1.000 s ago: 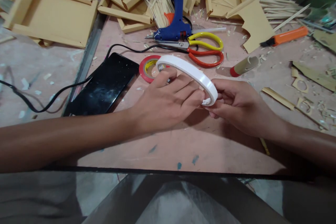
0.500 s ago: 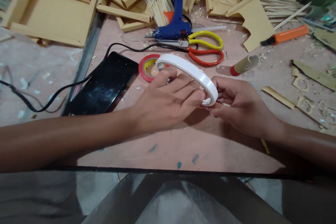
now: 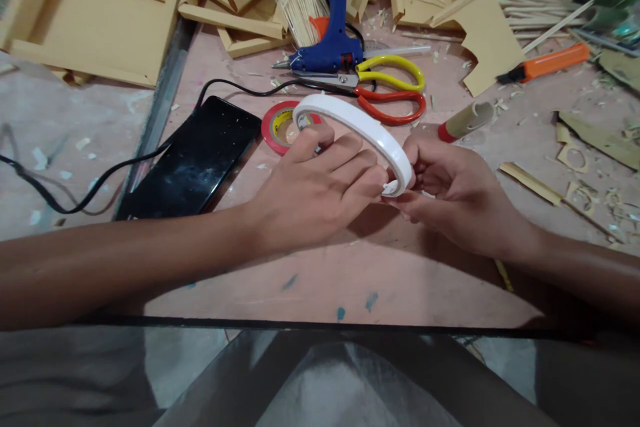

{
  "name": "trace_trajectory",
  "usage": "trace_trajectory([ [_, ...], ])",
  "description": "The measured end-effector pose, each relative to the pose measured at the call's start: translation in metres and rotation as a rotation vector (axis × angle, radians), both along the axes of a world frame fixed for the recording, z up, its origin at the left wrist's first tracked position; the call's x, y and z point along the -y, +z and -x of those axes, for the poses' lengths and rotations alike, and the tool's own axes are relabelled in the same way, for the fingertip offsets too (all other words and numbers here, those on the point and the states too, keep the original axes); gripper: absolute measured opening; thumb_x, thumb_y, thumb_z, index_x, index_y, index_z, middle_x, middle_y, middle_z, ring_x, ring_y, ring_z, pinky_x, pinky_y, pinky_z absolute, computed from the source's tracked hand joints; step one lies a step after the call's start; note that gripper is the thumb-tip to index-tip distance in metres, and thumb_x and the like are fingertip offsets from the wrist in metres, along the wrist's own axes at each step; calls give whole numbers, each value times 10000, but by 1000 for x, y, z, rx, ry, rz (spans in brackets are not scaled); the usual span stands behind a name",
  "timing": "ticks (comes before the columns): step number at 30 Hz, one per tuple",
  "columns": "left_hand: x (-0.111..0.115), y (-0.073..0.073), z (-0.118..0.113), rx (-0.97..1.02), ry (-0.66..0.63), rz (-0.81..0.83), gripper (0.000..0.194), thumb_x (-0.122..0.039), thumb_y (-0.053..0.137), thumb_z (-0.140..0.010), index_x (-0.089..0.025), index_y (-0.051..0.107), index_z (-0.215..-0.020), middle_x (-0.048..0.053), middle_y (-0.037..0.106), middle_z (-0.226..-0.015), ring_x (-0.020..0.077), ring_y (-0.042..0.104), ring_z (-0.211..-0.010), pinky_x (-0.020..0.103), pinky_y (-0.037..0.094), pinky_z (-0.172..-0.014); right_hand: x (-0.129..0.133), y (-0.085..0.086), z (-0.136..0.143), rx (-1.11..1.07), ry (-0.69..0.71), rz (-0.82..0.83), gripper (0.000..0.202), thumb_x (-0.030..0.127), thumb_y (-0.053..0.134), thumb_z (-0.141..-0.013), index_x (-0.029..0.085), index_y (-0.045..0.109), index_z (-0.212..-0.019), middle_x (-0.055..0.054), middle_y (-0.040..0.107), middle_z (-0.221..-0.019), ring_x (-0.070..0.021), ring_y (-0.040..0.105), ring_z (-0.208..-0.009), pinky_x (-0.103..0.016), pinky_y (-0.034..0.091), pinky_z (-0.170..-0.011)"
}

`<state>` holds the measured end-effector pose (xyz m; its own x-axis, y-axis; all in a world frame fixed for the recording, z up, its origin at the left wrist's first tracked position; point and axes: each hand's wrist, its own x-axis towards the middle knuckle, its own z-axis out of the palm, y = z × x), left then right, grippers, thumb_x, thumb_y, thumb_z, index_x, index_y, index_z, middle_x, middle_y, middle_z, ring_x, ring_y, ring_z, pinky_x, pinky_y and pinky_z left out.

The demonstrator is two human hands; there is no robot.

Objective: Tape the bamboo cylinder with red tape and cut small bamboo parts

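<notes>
A roll of white tape (image 3: 367,123) is held up tilted above the table between both hands. My left hand (image 3: 320,190) has its fingers curled through the ring and closed on it. At the roll's right end, the thumb and fingers of my right hand (image 3: 450,190) pinch the tape's edge; the fingertips are partly hidden there. Behind the left fingers a red tape roll (image 3: 273,128) lies flat on the table. Beyond the white roll are scissors (image 3: 390,107) with one yellow and one red handle, and a blue glue gun (image 3: 330,47).
A black phone (image 3: 195,153) lies left, beside a black cable (image 3: 90,207). Cardboard trays (image 3: 95,27) pile up at the back, near bagged sticks (image 3: 305,10). To the right are an orange cutter (image 3: 555,65), a short tube (image 3: 465,121) with a red end, and scraps (image 3: 573,153).
The white tape roll has shifted very slightly up and left in the view, with both hands still on it. The rest of the scene has shifted slightly too, as the view moved.
</notes>
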<state>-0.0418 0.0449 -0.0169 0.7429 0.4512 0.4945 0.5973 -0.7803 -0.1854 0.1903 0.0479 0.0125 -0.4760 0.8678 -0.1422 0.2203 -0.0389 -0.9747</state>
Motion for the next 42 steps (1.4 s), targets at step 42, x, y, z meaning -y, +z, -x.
trace_trajectory([
  [42, -11, -12, -2, 237, 159, 443, 262, -290, 393, -1104, -185, 633, -1115, 79, 774, -977, 310, 720, -988, 538, 512, -997, -8, 14, -16, 241, 297, 24, 313, 86, 752, -825, 272, 610, -1034, 59, 679, -782, -122, 564, -593, -267, 403, -497],
])
